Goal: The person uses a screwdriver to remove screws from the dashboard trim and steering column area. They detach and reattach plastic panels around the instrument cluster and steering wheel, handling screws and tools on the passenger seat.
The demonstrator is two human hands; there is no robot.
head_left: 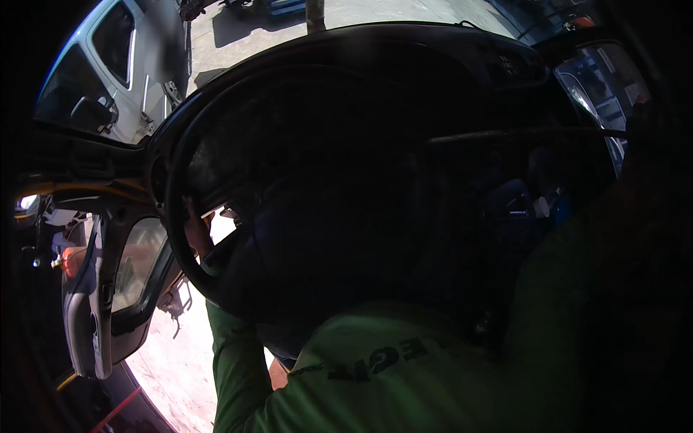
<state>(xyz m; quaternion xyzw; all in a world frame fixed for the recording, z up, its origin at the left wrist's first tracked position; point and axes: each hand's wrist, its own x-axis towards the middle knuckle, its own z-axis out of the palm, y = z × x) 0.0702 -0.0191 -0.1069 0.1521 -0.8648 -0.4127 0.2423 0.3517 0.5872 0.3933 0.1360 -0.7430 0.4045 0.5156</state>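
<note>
The steering wheel [175, 180] of a vehicle fills the middle of the view, dark against a shaded dashboard. My left arm, in a green sleeve, rises from the lower edge, and my left hand [197, 229] is at the wheel's lower left rim, partly covered by it. Its fingers are too shaded to make out. My right arm stretches far to the right, where my right hand [637, 133] is a dim shape by the passenger side. A thin dark bar [527, 134] runs level toward it; whether the hand grips it is lost in shadow.
An open vehicle door [108, 289] stands at the left, above bright ground [177, 361]. Through the glass a silver vehicle [133, 58] is parked ahead to the left. Small items, one of them white [541, 208], lie in the dark centre area. An orange object [72, 261] shows beyond the door.
</note>
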